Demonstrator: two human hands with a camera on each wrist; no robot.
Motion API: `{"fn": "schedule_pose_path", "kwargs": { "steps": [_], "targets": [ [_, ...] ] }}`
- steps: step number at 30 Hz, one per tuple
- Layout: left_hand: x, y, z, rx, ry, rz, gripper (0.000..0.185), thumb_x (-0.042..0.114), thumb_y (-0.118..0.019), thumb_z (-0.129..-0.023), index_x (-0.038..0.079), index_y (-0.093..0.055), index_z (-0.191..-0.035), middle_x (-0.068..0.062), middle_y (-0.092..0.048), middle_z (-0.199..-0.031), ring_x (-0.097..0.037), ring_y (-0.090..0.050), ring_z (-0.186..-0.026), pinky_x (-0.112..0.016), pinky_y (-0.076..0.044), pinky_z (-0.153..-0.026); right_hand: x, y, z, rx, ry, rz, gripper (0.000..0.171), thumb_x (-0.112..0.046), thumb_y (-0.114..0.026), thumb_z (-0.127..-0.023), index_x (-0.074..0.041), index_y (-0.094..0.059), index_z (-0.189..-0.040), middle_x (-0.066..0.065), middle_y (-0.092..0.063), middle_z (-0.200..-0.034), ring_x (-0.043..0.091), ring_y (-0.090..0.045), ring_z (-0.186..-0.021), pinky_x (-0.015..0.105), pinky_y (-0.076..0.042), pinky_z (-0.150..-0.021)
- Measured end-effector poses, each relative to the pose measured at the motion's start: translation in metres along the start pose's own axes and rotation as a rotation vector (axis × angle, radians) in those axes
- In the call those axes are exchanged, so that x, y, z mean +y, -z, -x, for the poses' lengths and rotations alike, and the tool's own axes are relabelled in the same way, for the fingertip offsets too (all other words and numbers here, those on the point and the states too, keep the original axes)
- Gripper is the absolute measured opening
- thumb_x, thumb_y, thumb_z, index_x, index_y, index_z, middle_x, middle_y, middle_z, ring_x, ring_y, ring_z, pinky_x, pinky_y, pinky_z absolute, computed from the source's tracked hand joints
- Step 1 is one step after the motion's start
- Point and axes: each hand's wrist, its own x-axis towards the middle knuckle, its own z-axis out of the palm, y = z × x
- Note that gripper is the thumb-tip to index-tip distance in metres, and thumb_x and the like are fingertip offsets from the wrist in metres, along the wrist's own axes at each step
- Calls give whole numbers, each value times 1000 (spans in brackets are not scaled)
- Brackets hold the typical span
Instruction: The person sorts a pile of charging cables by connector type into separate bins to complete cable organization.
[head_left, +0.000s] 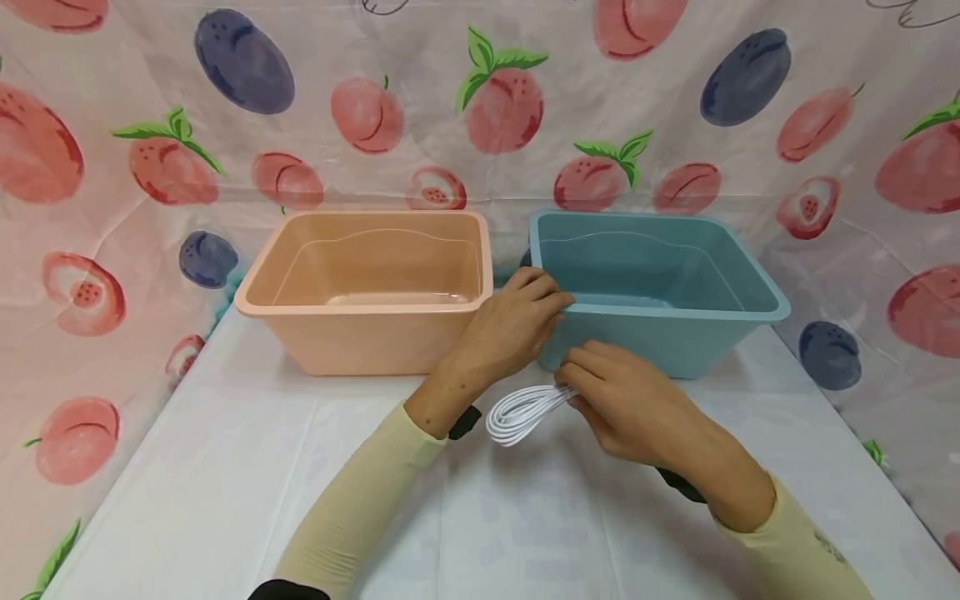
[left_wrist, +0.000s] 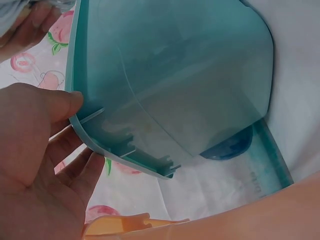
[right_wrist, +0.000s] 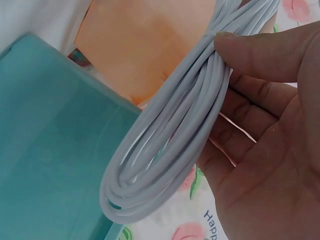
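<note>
Fruit-print cloth (head_left: 480, 167) backs your white table (head_left: 225, 483). Your left hand (head_left: 510, 329) grips the blue tub's (head_left: 675, 275) near corner rim; your right hand (head_left: 626, 408), just beside it, pinches a coiled white cable (head_left: 521, 412). Peach tub (head_left: 367, 283) sits left.

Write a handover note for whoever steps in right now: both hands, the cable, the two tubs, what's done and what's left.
Left hand: grips the near-left corner of the blue tub at its rim.
Right hand: pinches a coiled white cable, held in front of the blue tub, over the white table cover.
Peach tub: stands left of the blue one; nothing shows inside either.
Done: cable coiled and in hand.
Left: cable is in neither tub yet; likely goes into the blue tub.
</note>
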Motion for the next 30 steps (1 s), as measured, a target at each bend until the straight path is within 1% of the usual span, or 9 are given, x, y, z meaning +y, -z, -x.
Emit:
{"fn": "schedule_pose_path", "kwargs": {
  "steps": [6, 12, 18, 22, 30],
  "targets": [
    [-1, -1, -1, 3, 0, 1, 26, 20, -63, -108, 15, -75, -131, -2, -69, -125, -21, -54, -129, -29, -55, -100, 3, 8, 0, 19, -13, 1, 29, 3, -81, -85, -6, -68, -110, 0, -65, -104, 20, -61, -96, 37, -56, -82],
    [-1, -2, -1, 13, -10, 4, 25, 19, -63, -108, 15, -75, -130, -2, -70, -124, -21, -55, -128, -29, -54, -100, 7, 15, 2, 50, -36, 15, 32, 5, -81, -84, -5, -68, -111, 2, -66, -107, 24, -64, -105, 43, -58, -87],
    [-1, -2, -1, 12, -17, -3, 25, 19, -62, -109, 14, -75, -129, -2, -70, -123, -22, -55, -127, -29, -54, -101, 9, 23, 5, 57, -65, 37, 37, 5, -83, -84, -4, -68, -116, 6, -67, -112, 28, -63, -112, 47, -56, -97],
    [-1, -3, -1, 6, -16, -15, 25, 19, -61, -109, 14, -75, -129, -3, -70, -123, -22, -56, -127, -29, -53, -101, 11, 27, 7, 63, -83, 48, 42, 5, -85, -81, -4, -67, -118, 7, -67, -114, 29, -63, -114, 49, -56, -101],
    [-1, -3, -1, -8, -8, -25, 26, 20, -62, -109, 15, -75, -130, -2, -70, -125, -21, -55, -128, -29, -53, -104, 18, 32, 10, 132, -80, 26, 48, 15, -84, -76, -3, -69, -118, 9, -67, -116, 29, -62, -114, 40, -50, -103]
  ]
}}
